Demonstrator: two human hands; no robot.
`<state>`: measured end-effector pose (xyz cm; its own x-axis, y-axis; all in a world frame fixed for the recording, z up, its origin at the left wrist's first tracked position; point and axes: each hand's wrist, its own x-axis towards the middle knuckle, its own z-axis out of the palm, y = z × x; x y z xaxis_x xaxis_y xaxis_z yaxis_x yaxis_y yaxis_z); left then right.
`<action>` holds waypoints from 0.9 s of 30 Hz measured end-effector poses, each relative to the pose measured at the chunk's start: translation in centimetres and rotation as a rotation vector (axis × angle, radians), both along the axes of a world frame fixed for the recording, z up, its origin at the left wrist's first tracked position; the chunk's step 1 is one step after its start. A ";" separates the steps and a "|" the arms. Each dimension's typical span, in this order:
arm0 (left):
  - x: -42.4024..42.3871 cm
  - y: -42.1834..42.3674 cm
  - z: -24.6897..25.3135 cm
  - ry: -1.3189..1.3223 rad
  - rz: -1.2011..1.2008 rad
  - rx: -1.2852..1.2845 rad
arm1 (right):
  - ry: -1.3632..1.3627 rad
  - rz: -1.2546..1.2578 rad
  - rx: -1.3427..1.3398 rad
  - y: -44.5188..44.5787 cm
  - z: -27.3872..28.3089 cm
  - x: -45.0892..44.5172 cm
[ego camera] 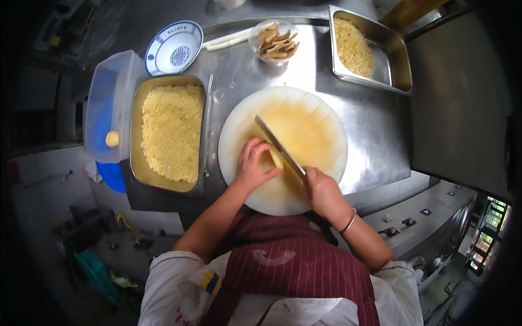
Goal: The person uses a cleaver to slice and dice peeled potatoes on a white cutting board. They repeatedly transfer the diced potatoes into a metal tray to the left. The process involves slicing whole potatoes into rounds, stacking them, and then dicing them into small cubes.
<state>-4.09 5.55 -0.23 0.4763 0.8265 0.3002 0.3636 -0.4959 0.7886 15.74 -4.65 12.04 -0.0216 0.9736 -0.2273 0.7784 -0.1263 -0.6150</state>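
Observation:
A round white cutting board (322,130), stained yellow in the middle, lies before me on a steel table. My left hand (257,165) curls around a pale yellow piece of vegetable (276,158), perhaps potato, with fingertips and thumb on it. In my right hand (324,189) is the handle of a kitchen knife (280,146). Its blade stands nearly on edge just right of the piece and points away to the upper left. Whether the blade touches the piece cannot be made out.
A deep steel pan of finely chopped yellow food (173,134) stands left, beside a clear plastic tub (107,93) holding one pale round piece (112,139). Behind are a blue-white bowl (174,48), a bowl of brown slices (278,42) and another steel pan (381,61), partly filled.

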 end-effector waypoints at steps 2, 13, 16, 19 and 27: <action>-0.5 0.7 0.3 0.042 -0.034 0.096 | 0.010 0.012 0.018 0.0 -0.2 0.1; 0.0 0.0 0.5 -0.114 0.028 -0.063 | -0.032 0.007 -0.021 0.3 -0.1 -0.1; 0.3 -0.1 0.7 -0.133 0.075 -0.051 | 0.018 -0.022 -0.053 0.3 0.0 0.1; 0.2 -0.4 0.5 -0.149 0.077 -0.062 | 0.055 -0.039 -0.044 0.2 0.4 1.0; 0.2 -0.6 0.4 -0.159 0.116 -0.027 | 0.052 -0.011 -0.031 -2.5 4.3 2.6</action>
